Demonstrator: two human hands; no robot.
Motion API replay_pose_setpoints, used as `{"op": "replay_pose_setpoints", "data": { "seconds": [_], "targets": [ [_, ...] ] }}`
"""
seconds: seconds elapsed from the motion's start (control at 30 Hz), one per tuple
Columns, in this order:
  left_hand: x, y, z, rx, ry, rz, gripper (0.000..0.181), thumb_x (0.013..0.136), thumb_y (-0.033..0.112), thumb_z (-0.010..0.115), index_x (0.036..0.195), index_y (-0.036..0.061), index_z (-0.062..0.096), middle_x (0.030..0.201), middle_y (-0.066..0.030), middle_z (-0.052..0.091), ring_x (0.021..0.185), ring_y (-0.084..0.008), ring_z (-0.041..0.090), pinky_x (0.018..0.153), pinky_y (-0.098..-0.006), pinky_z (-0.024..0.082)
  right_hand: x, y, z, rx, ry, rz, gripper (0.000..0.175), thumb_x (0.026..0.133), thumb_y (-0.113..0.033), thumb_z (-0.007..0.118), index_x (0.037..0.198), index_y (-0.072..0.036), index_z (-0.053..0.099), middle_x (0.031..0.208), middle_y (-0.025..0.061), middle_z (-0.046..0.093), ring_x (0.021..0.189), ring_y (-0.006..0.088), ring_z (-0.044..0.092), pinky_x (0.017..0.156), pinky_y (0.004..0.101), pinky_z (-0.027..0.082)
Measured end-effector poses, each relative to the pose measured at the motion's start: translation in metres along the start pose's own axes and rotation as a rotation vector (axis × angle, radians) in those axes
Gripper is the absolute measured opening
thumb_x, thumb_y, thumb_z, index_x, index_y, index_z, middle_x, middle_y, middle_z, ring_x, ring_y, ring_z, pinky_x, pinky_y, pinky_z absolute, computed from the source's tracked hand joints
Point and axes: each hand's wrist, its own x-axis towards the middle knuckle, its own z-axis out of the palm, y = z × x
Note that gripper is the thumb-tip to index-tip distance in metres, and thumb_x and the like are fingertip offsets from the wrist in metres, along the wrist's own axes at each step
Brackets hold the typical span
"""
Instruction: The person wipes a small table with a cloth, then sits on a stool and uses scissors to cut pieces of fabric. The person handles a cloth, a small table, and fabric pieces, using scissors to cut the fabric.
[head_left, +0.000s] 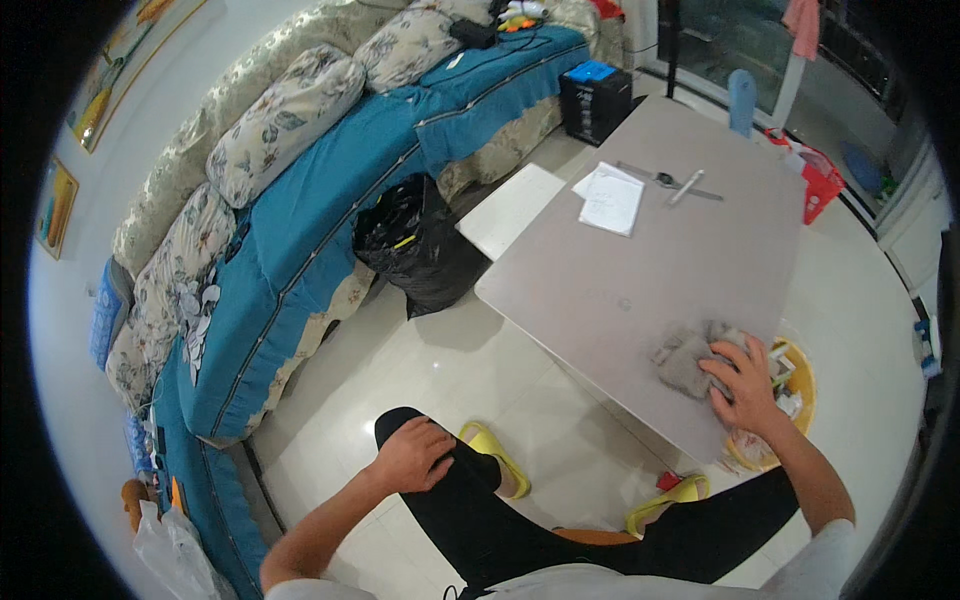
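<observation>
On the near right corner of the table, my right hand (744, 382) presses on a crumpled grey cloth (684, 362), fingers spread over its right side. The cloth looks furry and slightly blurred, and my palm hides part of it. My left hand (414, 454) rests on the knee of my black trousers and holds nothing. Farther up the greyish tabletop (600, 300) lie sheets of white paper (613, 199) with faint writing. Beside them are a caliper-like metal tool (667, 180) and a white pen or marker (686, 187), which lies across it.
A yellow waste bin (806, 397) with litter stands against the table's right edge. Left of the table are a black plastic bag (431, 277) and a white board-like surface (510, 210). A blue-covered sofa (322, 195) runs along the wall; a black box (595, 105) stands near its far end.
</observation>
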Motion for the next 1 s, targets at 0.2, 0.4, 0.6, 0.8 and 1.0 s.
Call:
{"op": "replay_pose_setpoints", "data": {
  "seconds": [0.2,0.4,0.6,0.8,1.0],
  "targets": [
    [0.008,-0.034,0.002,-0.09,-0.175,0.082,0.021,0.077,0.02,0.064,0.091,0.0053,0.068,0.097,-0.0101,0.067,0.096,-0.0253,0.063,0.093,-0.0427,0.047,0.001,0.011,0.01,0.008,-0.187,-0.067,0.048,0.07,-0.018,0.063,0.118,-0.014,0.059,0.125,0.016,0.048,0.113,0.0401,0.045,0.098,0.0629,0.029],
    [0.029,-0.05,-0.005,-0.256,-0.225,0.097,0.02,0.078,0.021,0.062,0.087,0.0037,0.068,0.096,-0.0113,0.067,0.091,-0.0261,0.065,0.087,-0.039,0.052,-0.016,0.029,0.02,0.045,-0.236,-0.114,0.044,0.067,-0.022,0.061,0.109,-0.013,0.059,0.12,0.0171,0.045,0.11,0.0442,0.041,0.09,0.0677,0.029],
    [0.048,-0.056,-0.019,-0.448,-0.22,0.088,0.017,0.079,0.018,0.059,0.075,0.0015,0.061,0.079,-0.0121,0.06,0.081,-0.0294,0.06,0.078,-0.0373,0.05,-0.003,0.028,0.012,0.134,-0.233,-0.094,0.043,0.061,-0.018,0.061,0.104,-0.012,0.059,0.111,0.0157,0.044,0.106,0.0472,0.037,0.084,0.0666,0.033],
    [0.041,-0.019,-0.033,-0.518,-0.104,-0.112,0.017,0.077,0.017,0.059,0.069,0.0019,0.059,0.072,-0.0148,0.058,0.074,-0.0327,0.059,0.068,-0.043,0.048,0.004,0.014,0.007,0.061,-0.28,-0.009,0.038,0.062,-0.016,0.064,0.1,-0.012,0.059,0.11,0.0151,0.046,0.106,0.0462,0.041,0.089,0.0641,0.033],
    [-0.009,0.093,-0.001,-0.336,-0.11,-0.612,0.015,0.077,0.019,0.058,0.076,0.0047,0.063,0.083,-0.0134,0.062,0.087,-0.0316,0.06,0.085,-0.0446,0.045,0.091,-0.016,-0.018,0.063,-0.235,0.548,0.039,0.073,-0.009,0.061,0.11,-0.006,0.052,0.112,0.0187,0.049,0.108,0.0392,0.044,0.098,0.0544,0.031]
  ]
}}
